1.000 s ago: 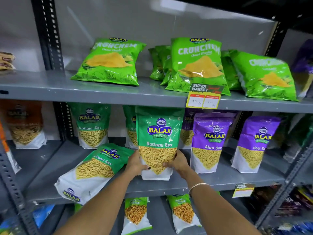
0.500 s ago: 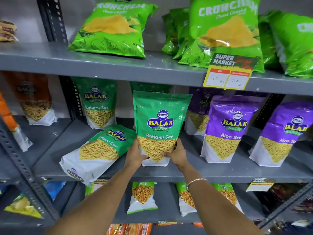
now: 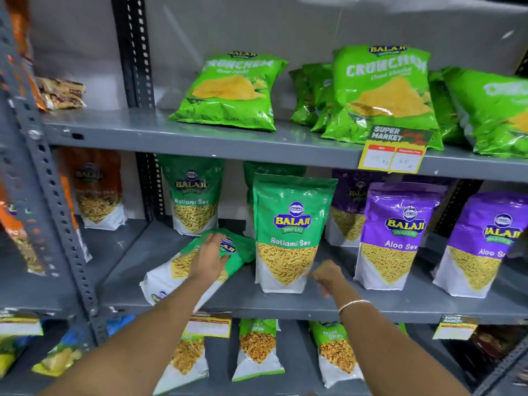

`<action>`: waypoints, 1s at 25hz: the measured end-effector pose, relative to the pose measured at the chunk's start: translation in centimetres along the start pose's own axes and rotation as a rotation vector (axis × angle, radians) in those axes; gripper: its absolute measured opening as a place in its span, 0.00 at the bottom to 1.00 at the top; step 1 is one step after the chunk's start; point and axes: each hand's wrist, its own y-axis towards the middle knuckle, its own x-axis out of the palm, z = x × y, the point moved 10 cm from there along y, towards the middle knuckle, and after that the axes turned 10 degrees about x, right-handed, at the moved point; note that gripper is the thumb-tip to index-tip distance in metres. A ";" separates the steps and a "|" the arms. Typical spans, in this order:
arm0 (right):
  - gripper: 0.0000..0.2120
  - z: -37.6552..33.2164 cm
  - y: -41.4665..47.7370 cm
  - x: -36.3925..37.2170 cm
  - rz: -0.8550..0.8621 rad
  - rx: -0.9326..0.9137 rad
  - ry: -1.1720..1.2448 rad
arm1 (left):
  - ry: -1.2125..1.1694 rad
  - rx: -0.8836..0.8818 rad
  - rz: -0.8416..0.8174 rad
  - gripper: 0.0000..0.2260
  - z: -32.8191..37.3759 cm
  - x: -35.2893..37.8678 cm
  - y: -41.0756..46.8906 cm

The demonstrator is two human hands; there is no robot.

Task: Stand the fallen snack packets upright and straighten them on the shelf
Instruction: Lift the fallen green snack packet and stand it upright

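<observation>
A green Ratlami Sev packet point(image 3: 289, 232) stands upright on the middle grey shelf point(image 3: 285, 305). To its left a second Ratlami Sev packet point(image 3: 171, 274) lies fallen on its back, top pointing toward the shelf's rear. My left hand point(image 3: 210, 258) rests flat on this fallen packet, fingers spread. My right hand point(image 3: 328, 275) hovers just off the upright packet's lower right corner, fingers loosely curled and blurred, holding nothing. Another upright Ratlami Sev packet point(image 3: 194, 195) stands at the back left.
Purple Aloo Sev packets point(image 3: 397, 235) stand to the right. Green Crunchem bags point(image 3: 231, 92) lean on the upper shelf, with a price tag point(image 3: 395, 151) on its edge. A grey perforated upright point(image 3: 54, 201) rises at the left. Smaller packets point(image 3: 258, 350) fill the lower shelf.
Both hands let go of the upright Ratlami Sev packet. My left hand moved left onto the fallen packet; my right hand drew back slightly. The camera view shifted back.
</observation>
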 end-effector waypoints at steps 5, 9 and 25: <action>0.16 -1.9 -4.4 9.5 -0.290 0.168 0.183 | -0.023 -0.264 -0.161 0.18 -11.2 -6.1 0.4; 0.17 -5.0 -7.9 18.3 -0.406 0.159 0.243 | -0.736 -0.583 -0.533 0.14 -14.0 -2.4 -4.9; 0.08 -10.3 -12.8 16.4 -0.326 -0.173 0.249 | -0.741 -0.405 -0.564 0.22 -10.2 -3.3 -4.1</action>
